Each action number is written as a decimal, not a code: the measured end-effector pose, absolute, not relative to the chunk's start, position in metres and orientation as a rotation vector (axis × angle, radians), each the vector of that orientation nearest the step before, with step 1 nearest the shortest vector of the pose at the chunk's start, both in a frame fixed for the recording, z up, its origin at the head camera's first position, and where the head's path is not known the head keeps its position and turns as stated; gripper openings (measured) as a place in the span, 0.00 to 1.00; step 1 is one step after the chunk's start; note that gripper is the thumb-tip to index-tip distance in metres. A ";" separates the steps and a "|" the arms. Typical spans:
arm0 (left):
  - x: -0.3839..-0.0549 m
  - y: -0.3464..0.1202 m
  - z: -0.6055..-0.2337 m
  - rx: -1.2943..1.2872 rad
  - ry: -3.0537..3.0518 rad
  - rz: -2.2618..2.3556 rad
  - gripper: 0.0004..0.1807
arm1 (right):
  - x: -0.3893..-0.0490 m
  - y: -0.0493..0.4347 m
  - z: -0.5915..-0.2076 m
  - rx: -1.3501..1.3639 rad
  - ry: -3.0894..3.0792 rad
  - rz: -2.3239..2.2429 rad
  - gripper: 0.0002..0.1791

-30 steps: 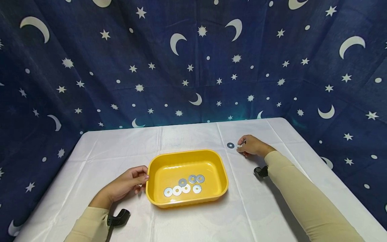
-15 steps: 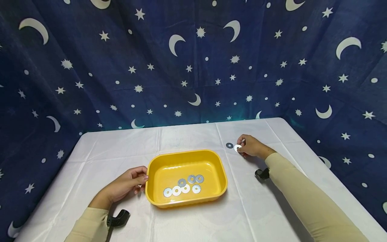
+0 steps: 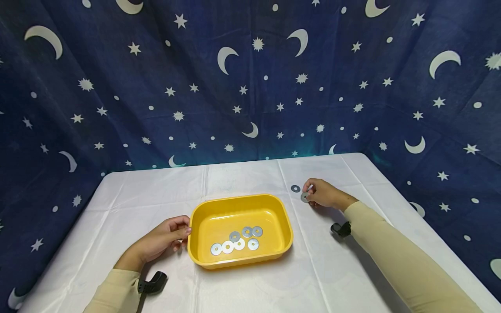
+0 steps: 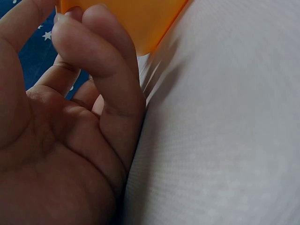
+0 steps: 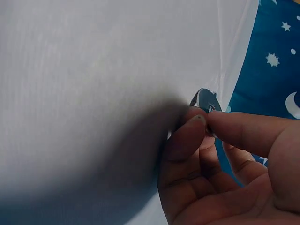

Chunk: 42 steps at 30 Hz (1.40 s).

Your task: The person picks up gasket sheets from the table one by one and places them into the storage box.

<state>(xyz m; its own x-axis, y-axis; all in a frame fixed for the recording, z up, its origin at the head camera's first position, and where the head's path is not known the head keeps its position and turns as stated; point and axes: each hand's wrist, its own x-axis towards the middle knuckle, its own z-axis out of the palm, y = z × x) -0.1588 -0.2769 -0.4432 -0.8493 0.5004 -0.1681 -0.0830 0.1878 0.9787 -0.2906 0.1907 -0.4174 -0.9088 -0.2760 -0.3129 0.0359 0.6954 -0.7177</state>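
Observation:
My right hand (image 3: 325, 194) pinches a flat metal washer (image 3: 303, 198) between thumb and fingers, just above the cloth right of the tray. In the right wrist view this washer (image 5: 205, 97) stands tilted at the fingertips, partly covered by them. A second, darker washer (image 3: 292, 189) lies on the cloth just left of my right fingertips. At the left end of a yellow plastic tray (image 3: 238, 199), my left hand (image 3: 164, 238) holds the rim, thumb against the edge. Several washers (image 3: 250, 244) lie flat in the tray. In the left wrist view the tray wall (image 4: 140, 23) shows beyond curled fingers.
A white cloth (image 3: 250, 289) with fold creases covers the table. Behind and to the sides hangs a dark blue curtain (image 3: 203, 52) with moons and stars. Both wrists carry a black wrist device, the left one (image 3: 153, 283) resting low near the cloth.
My right hand has lifted the washer it pinches and drawn it slightly left and nearer, tilting it. The left hand and tray have stayed in place. The view has shifted slightly.

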 end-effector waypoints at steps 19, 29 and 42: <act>-0.159 -0.278 -0.443 0.387 2.017 1.706 0.10 | -0.257 0.166 -0.395 -0.450 2.437 -1.196 0.11; -0.159 -0.279 -0.445 0.392 2.018 1.706 0.11 | -0.244 0.154 -0.375 -0.554 2.452 -1.239 0.11; -0.159 -0.278 -0.444 0.381 2.027 1.695 0.11 | -0.227 0.122 -0.349 -0.545 2.419 -1.249 0.13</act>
<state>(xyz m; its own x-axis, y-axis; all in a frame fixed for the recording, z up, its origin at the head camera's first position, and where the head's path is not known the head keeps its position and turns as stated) -0.1591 -0.2782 -0.4438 -0.8524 0.4934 -0.1732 -0.0832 0.1990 0.9765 -0.2270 0.1223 -0.3489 -0.8598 -0.4910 -0.1402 -0.1701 0.5342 -0.8281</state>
